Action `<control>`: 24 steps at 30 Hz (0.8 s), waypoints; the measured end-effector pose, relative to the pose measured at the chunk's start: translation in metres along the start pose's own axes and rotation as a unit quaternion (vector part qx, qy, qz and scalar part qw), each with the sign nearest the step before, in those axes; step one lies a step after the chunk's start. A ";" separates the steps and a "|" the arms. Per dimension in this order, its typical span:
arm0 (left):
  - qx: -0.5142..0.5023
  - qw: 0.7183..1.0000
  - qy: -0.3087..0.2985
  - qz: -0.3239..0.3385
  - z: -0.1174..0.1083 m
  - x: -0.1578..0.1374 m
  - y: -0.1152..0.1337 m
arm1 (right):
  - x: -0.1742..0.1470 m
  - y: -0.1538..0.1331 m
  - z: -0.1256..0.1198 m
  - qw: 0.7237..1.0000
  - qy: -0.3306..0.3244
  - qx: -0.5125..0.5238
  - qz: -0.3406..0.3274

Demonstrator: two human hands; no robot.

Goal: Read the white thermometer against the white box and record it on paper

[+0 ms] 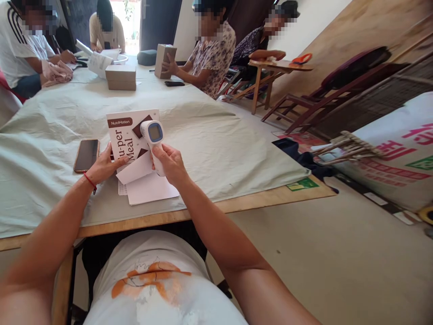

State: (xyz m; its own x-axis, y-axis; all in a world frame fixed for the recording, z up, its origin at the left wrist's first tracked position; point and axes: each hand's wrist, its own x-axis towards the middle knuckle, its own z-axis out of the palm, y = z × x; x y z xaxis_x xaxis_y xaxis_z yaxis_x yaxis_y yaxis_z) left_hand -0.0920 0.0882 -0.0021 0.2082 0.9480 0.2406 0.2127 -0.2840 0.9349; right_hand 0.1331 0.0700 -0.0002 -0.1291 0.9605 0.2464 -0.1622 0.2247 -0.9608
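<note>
My right hand [169, 163] is wrapped round the grip of a white infrared thermometer [157, 151], whose blue-rimmed screen [155, 132] faces me. In my left hand [104, 166] is a white and brown box [119, 135] printed "NutriMotion", tilted up, thumb across its lower front. The thermometer stands in front of the box's right part; I cannot tell whether they touch. A white flap or folded sheet [136, 169] shows below the box. White paper [152, 189] lies on the cloth beneath. Left of my left hand rests a dark-screened phone [87, 155].
A pale cloth [203, 149] covers the table. Across it stand a brown box [121, 77], another box [164, 58] in a person's hands, and a black phone [174, 83]. Several people sit around. On the right are a wooden chair [314, 101], bundled sticks [352, 146] and a large printed sack [399, 153].
</note>
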 end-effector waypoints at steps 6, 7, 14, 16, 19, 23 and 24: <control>-0.011 1.000 -0.004 -0.008 0.000 0.000 0.001 | -0.002 -0.001 0.001 1.000 0.015 -0.014 -0.007; -0.012 1.000 -0.004 -0.008 0.000 0.000 0.001 | -0.002 -0.001 0.002 1.000 0.016 -0.013 -0.008; -0.007 1.000 -0.004 -0.003 0.001 -0.002 0.007 | -0.002 -0.001 0.001 1.000 0.012 -0.018 0.002; -0.007 1.000 -0.005 -0.006 0.000 -0.003 0.008 | -0.002 -0.001 0.001 1.000 -0.002 -0.003 0.005; 0.013 1.000 0.001 -0.001 0.000 -0.003 0.008 | -0.004 -0.002 0.001 1.000 -0.008 0.016 -0.008; 0.037 0.999 0.002 0.004 -0.002 -0.002 0.008 | -0.010 -0.005 -0.003 0.998 0.053 0.007 -0.043; 0.036 0.999 0.001 0.005 -0.002 -0.001 0.008 | -0.012 -0.007 -0.005 0.997 0.066 0.002 -0.050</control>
State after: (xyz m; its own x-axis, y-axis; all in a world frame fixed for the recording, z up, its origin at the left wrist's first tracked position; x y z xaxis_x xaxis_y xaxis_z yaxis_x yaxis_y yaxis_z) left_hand -0.0925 0.0852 0.0053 0.2096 0.9453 0.2499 0.2791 -0.3027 0.9113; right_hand 0.1411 0.0574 0.0028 0.0184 0.9466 0.3217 -0.1718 0.3200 -0.9317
